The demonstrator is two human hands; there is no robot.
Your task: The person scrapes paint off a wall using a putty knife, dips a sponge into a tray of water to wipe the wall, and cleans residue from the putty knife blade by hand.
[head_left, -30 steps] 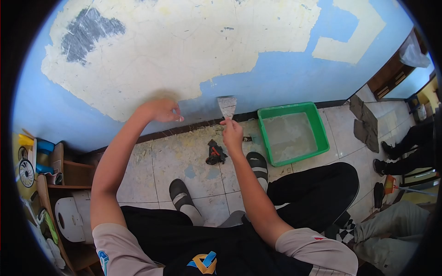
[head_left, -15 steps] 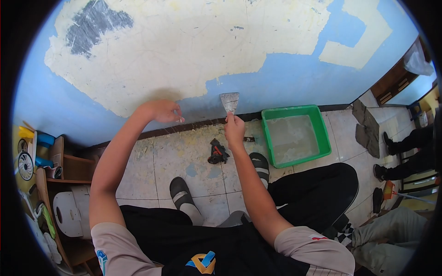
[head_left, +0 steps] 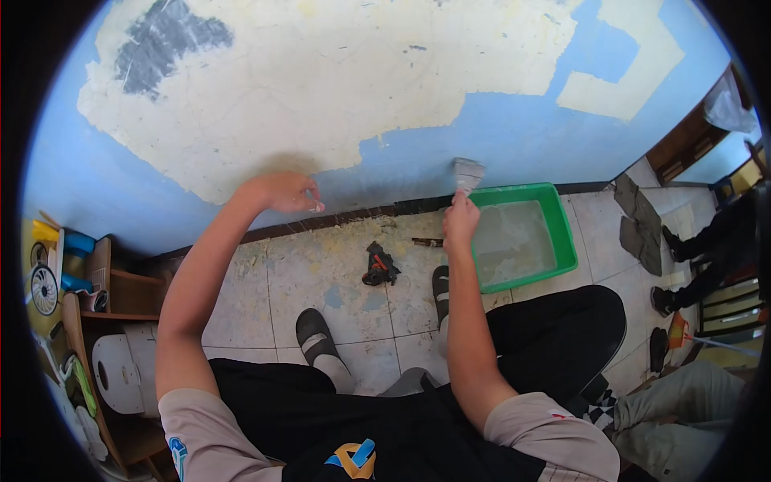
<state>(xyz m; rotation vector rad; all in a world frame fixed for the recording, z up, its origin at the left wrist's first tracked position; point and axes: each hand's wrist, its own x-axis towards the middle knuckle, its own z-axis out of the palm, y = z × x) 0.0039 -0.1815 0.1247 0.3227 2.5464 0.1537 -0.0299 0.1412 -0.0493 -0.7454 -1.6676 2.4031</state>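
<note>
My right hand grips the handle of a putty knife, its broad, smeared blade pointing up in front of the blue lower wall. It is beside the left edge of the green basin, which contains cloudy water. My left hand is close to the wall, near the lower edge of the bare cream patch. Its fingers are curled together, with something whitish at the tips that I cannot make out.
A black and orange tool lies on the tiles among paint flakes. A dark bar is beside the basin. Wooden shelves stand at left. A dark cloth lies at right, near another person's legs.
My right hand has moved right with the putty knife, from over the floor to the basin's left edge. My left hand has hardly moved. The other person at right has shifted slightly.
</note>
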